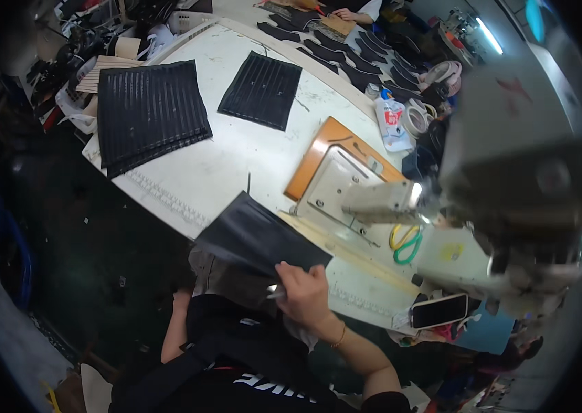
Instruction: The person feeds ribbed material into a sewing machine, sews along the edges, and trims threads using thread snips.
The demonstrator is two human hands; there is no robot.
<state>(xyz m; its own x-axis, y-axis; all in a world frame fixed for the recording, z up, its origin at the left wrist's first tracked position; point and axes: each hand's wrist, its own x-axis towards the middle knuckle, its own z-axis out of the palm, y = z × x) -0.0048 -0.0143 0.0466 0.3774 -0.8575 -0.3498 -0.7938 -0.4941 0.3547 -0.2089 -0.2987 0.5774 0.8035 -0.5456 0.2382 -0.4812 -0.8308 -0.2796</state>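
Observation:
A smooth black sheet, like leather, lies across the near edge of the white table and reaches over my lap. My right hand is closed at the sheet's near right edge, its fingers bent over it. A small shiny metal piece shows by those fingers; its kind is unclear. My left hand is low on the left beside my lap, its fingers hidden. Right of the sheet stands a sewing machine, with an orange-brown board around its plate.
Ribbed black panels lie on the table: a stack at the left edge, another panel farther back. Green-and-yellow-handled scissors, a phone and a white bottle are right. Beyond, a co-worker's hand rests near dark cut pieces.

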